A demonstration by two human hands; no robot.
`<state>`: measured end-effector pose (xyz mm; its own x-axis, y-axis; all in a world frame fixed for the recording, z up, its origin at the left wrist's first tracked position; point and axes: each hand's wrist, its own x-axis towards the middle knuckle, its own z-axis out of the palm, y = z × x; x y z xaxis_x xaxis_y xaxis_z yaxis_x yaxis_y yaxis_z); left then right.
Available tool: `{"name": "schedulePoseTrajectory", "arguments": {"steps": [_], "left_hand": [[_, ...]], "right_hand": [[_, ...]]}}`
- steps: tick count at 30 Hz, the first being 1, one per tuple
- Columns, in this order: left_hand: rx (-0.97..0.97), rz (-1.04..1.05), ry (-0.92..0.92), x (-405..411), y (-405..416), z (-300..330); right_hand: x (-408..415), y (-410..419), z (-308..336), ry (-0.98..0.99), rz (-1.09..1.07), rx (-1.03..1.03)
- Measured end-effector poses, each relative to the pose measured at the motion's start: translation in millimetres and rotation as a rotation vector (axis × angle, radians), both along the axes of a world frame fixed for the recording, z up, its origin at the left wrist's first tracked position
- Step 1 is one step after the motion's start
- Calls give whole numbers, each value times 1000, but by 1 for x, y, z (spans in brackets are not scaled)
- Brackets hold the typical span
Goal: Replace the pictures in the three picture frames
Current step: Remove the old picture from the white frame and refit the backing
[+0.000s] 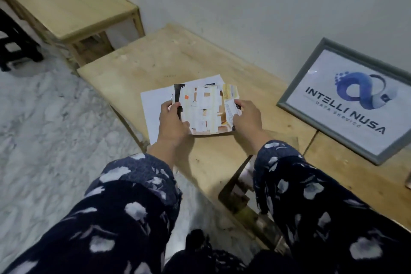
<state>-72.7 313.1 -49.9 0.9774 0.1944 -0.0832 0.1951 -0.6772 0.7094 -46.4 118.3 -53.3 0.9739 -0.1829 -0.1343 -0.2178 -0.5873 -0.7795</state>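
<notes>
Across the pale wooden table (155, 66) by the wall, a grey picture frame (289, 93) with an Intelli Nusa logo print leans at my right. White sheets of paper (153, 98) lie flat ahead. Over them I hold a blurred printed picture (204, 109), my left hand (172, 121) pinching its left edge and my right hand (246, 118) clamped on its right edge with smaller slips.

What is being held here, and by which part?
A printed picture, held over the table: left hand grips its left edge, right hand its right edge.
</notes>
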Motion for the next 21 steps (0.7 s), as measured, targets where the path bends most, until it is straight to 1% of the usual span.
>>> {"name": "schedulePoseTrajectory", "arguments": {"steps": [3,6,7,9,14,18,21], "left_hand": [[127,-32,85,20,13,-13],[357,-128,211,31,20,-24],[405,-149,239,31,20,-27],[446,-154,239,28,19,-30],[502,-166,176,19,8,-27],[469,-215,177,3,-11,-18],[444,-295,173,-18,-43,-11]], "right_hand": [[17,9,-14,22,70,-144],[23,14,-28,107,168,-367],[22,16,-32,143,181,-439],[17,18,-33,140,175,-523],[8,16,-27,104,201,-566],[-20,3,-18,73,134,-501],[-59,-25,-11,79,58,-488]]}}
